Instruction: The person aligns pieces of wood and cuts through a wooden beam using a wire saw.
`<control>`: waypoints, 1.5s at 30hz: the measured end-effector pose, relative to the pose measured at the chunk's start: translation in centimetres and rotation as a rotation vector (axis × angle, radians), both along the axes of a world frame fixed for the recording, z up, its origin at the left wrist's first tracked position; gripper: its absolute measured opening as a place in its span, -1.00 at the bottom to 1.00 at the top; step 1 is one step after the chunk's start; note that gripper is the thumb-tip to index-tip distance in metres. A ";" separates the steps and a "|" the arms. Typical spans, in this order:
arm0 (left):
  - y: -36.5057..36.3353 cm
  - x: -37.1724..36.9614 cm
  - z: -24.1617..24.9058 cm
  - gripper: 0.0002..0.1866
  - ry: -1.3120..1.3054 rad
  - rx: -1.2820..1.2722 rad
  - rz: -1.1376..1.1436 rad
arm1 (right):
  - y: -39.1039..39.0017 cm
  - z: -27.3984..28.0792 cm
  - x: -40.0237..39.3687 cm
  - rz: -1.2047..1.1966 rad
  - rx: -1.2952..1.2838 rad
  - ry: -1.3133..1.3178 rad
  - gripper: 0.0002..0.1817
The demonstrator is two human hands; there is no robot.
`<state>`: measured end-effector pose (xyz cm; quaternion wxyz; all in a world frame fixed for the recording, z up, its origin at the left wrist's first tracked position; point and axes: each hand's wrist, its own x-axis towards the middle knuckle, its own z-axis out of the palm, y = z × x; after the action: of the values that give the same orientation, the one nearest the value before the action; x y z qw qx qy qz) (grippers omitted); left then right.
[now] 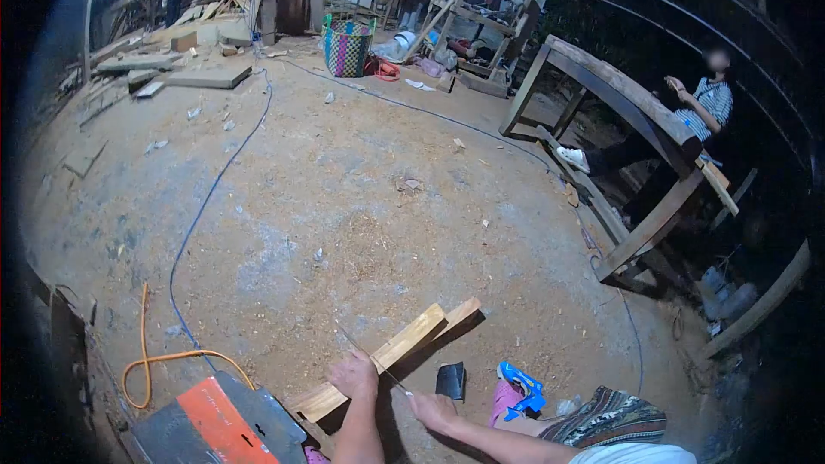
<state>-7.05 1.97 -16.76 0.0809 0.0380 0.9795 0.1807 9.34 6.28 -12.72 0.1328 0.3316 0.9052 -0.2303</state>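
My left hand (354, 374) grips a squared length of light wood (411, 337) low over the dirt floor, its fingers closed around it. A second, similar piece of wood (464, 313) lies beside and partly behind it. My right hand (432, 411) is closed on the near end of a long, thin, blade-like tool (394, 379). The tool slants across the wood just right of my left hand, its far end reaching past the wood; its exact kind is too fine to make out. A small dark block (449, 381) lies to the right of the wood.
A dark box with an orange panel (215, 417) and an orange cable (140, 361) sit at lower left. A blue cord (225, 167) crosses the floor. A wooden bench frame (619, 90) stands right, with a person (709, 107) behind it. Planks (206, 77) lie at back left.
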 end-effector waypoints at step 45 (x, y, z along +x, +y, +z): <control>0.8 0.6 -0.1 -0.52 0.117 -0.003 -0.039 | 1.3 -4.2 -1.0 -0.053 -0.114 0.275 -0.63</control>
<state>-6.47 2.81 -16.81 0.0270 0.0673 0.9819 0.1749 8.35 7.59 -16.95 0.0200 0.3124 0.8913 -0.3279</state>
